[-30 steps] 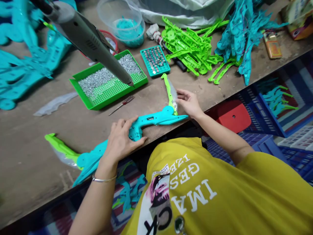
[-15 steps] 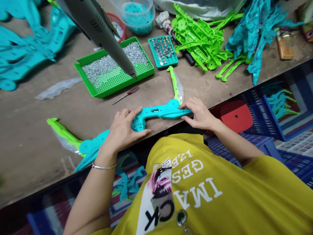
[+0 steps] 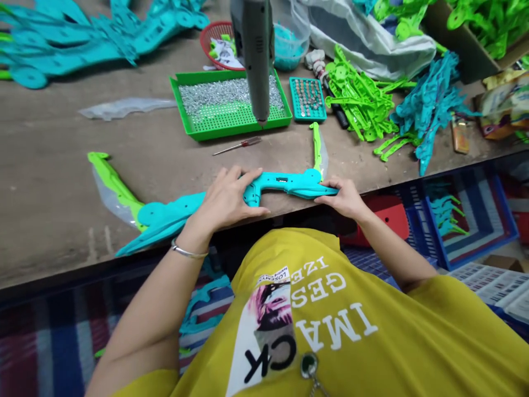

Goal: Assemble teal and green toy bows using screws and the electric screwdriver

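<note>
A turquoise plastic toy bow (image 3: 173, 214) with lime-green end arms lies along the table's front edge. Clear plastic pieces sit along both arms. My left hand (image 3: 227, 197) is wrapped over the bow left of its middle, thumb on the near side, hiding part of the body. Near the right end, my right hand (image 3: 345, 197) pinches the turquoise tip between thumb and fingers. Beyond the bow a small screwdriver (image 3: 244, 144) with a dark red handle rests on the table. A grey powered screwdriver (image 3: 258, 60) hangs tip down above the green screw tray (image 3: 225, 127).
Behind lie a teal tray of small round parts (image 3: 308, 99), a red basket (image 3: 206, 47) and a pile of green arms (image 3: 359, 99). Turquoise parts are heaped at left (image 3: 78, 58) and right (image 3: 430, 105). Blue crates (image 3: 446, 253) and a red stool (image 3: 380, 220) stand below the table edge.
The camera view has turned, so the table items appear farther right and the hanging screwdriver more upright. Both hands keep the same hold on the toy bow.
</note>
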Demonstrator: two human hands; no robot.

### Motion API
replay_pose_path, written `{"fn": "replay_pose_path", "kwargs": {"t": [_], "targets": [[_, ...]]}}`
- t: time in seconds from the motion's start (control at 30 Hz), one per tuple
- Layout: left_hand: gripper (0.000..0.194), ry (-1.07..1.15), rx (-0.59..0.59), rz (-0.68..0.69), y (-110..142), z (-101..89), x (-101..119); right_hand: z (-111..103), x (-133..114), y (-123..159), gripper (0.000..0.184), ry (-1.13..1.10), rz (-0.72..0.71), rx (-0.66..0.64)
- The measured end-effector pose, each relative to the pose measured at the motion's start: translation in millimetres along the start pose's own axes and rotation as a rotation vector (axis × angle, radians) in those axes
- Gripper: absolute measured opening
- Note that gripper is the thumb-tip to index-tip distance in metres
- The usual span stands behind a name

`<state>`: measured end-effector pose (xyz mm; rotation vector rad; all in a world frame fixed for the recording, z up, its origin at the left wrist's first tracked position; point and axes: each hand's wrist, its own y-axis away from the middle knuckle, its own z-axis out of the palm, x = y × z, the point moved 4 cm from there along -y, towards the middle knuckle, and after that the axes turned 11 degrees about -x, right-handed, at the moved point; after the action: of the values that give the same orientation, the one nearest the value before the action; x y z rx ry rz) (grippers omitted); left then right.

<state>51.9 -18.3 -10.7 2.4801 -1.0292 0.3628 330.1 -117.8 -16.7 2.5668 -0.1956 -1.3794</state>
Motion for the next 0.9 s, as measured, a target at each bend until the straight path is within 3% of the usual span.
{"fn": "replay_pose_path", "kwargs": {"t": [0.3, 0.43, 0.6, 0.7, 0.77, 0.8, 0.83, 0.9], "targets": [[0.098, 0.015, -0.009, -0.024, 0, -0.9, 1, -1, -3, -1, 0.042, -0.02, 0.037, 0.0], [0.097, 0.017, -0.019, -0.029, 0, -0.9, 1, -1, -4, 1, 0.037, 0.099, -0.011, 0.054], [0.097, -0.007, -0.04, -0.053, 1, -2.5, 3, -2, 1, 8, 0.062, 0.109, -0.123, 0.141], [0.101, -0.027, -0.063, -0.081, 1, -3.9, 4, -2, -7, 24, 0.056, 0.19, -0.241, 0.31], [0.102, -0.045, -0.084, -0.09, 0, -4.6, 5, 3, -18, 41, 0.041, 0.184, -0.335, 0.479], [0.101, -0.056, -0.092, -0.087, -1, -4.9, 5, 9, -23, 48, 0.032, 0.132, -0.355, 0.485], [0.1, -0.068, -0.097, -0.082, -1, -5.1, 6, 18, -26, 52, 0.024, 0.033, -0.338, 0.41], [0.096, -0.086, -0.098, -0.068, -2, -5.5, 7, 41, -24, 53, 0.02, -0.263, -0.187, 0.143]]}}
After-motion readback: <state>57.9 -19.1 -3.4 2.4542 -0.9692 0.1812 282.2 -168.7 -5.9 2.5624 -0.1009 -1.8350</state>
